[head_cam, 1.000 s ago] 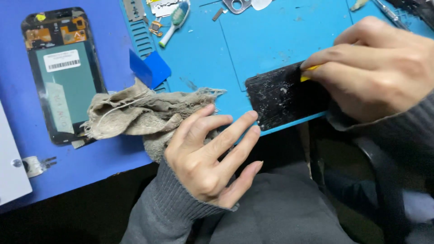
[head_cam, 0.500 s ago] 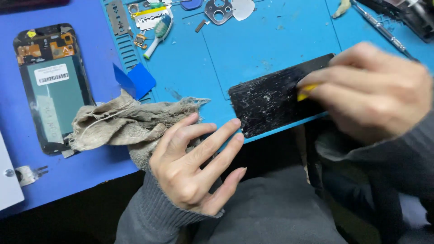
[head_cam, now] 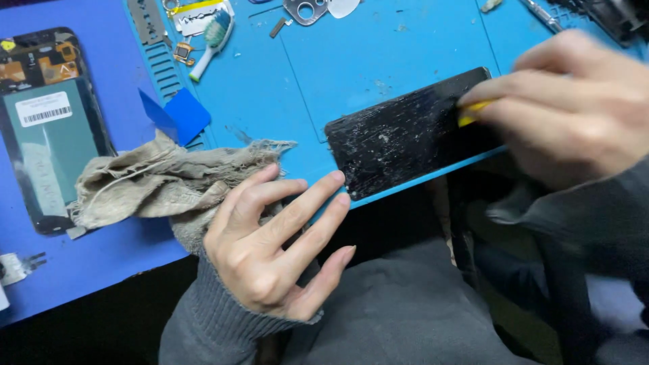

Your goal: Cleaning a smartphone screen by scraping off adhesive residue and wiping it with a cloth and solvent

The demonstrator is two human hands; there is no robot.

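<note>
A black phone panel (head_cam: 399, 138) smeared with whitish residue lies at the front edge of a blue work mat (head_cam: 378, 47). My right hand (head_cam: 568, 108) rests on its right end, fingers closed on a small yellow tool (head_cam: 472, 115) pressed to the panel. My left hand (head_cam: 277, 240) hangs at the mat's edge with fingers spread, its fingertips close to the panel's left corner. It lies partly over a crumpled beige cloth (head_cam: 155, 182).
An opened phone frame (head_cam: 44, 125) lies at the left on a darker blue surface. A blue plastic pick (head_cam: 177, 115), a toothbrush (head_cam: 213, 40), small metal parts (head_cam: 307, 9) and a screwdriver (head_cam: 541, 15) sit further back. My grey lap is below.
The view has drifted, so everything sits further left in the picture. My right hand has slid the yellow tool a little along the panel. My left hand stays spread by the cloth.
</note>
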